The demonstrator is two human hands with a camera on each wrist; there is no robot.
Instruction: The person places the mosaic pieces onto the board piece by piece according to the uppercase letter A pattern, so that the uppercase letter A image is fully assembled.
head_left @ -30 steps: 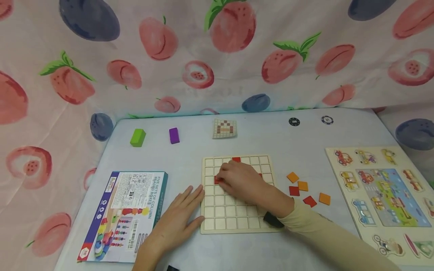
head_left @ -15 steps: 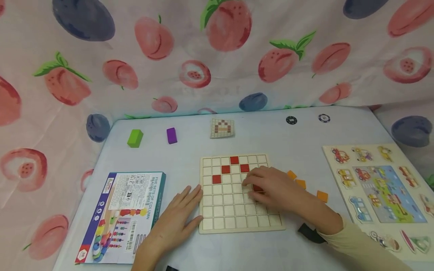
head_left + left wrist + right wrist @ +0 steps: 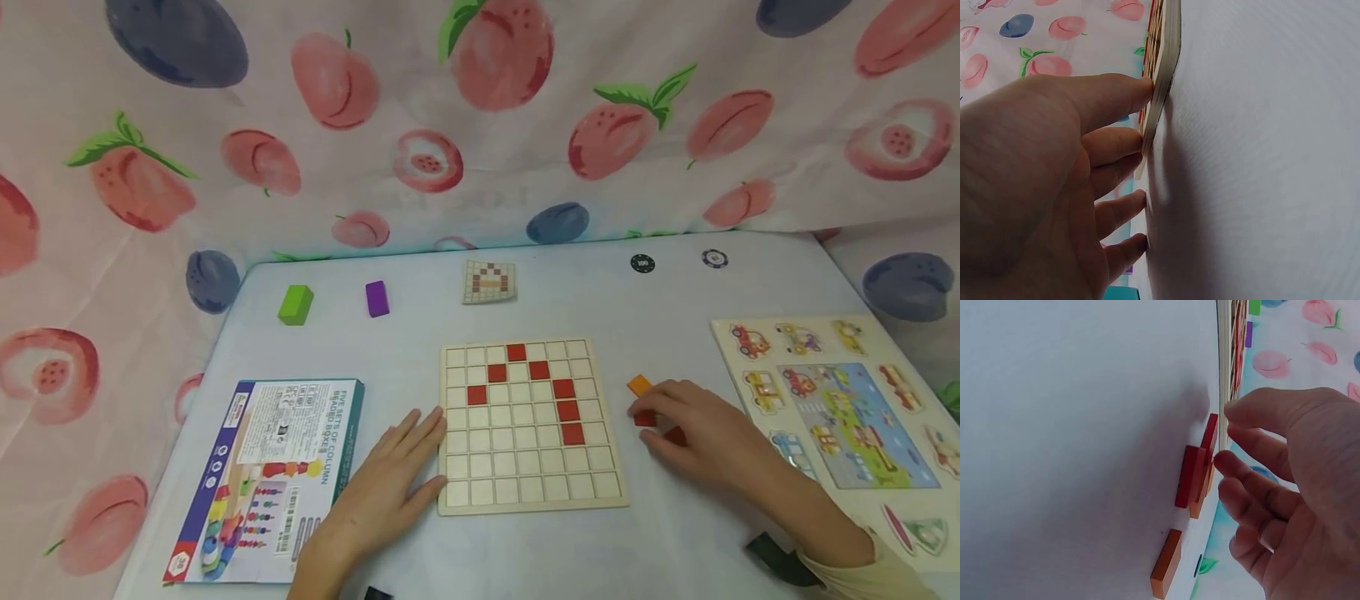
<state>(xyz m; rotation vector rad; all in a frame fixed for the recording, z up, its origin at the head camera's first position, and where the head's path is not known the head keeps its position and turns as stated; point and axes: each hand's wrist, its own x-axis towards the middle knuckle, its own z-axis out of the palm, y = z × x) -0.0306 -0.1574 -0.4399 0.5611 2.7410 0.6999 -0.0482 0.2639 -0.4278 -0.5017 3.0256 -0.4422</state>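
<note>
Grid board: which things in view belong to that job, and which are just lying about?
Likely in the job:
grid board
seven red tiles set in it
loose red tiles and orange tiles, by the right hand
pattern card, probably the guide

Apparently just lying about:
green block
purple block
two chips
printed box
vehicle puzzle

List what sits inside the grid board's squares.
Seven red tiles sit in separate squares of the grid board. The square bottoms beneath them are covered and cannot be seen.
</note>
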